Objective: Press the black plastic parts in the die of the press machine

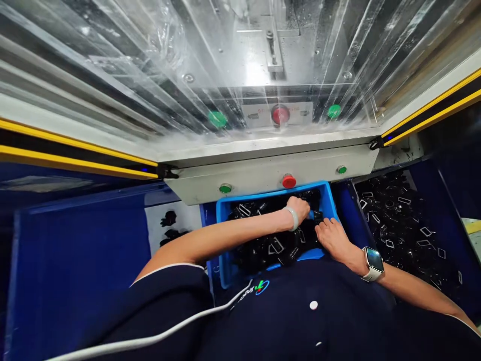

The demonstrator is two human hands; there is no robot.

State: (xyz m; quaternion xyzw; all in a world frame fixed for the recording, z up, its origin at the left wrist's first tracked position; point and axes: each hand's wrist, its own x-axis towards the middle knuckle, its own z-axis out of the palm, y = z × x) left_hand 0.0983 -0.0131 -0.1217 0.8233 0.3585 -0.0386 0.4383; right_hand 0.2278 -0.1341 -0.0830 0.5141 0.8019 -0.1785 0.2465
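Observation:
Both of my hands are inside a blue bin (333, 203) that holds many glossy black plastic parts (278, 245), some with silvery rectangular outlines. My left hand (299, 207), with a pale bangle at its wrist, is closed, its fingers curled down among the parts. Close on its right, my right hand (331, 234) is closed too, knuckles up and fingertips pointing into the bin. A small dark piece (317, 215) shows between the two hands. What the fingers hold, if anything, is hidden.
A machine panel behind the bin carries a red button (289, 181) and green buttons (225, 188). A clear plastic guard (180, 100) rises above. More black parts (404, 225) lie at right; a few dark pieces (169, 218) lie on a white sheet (191, 214) at left.

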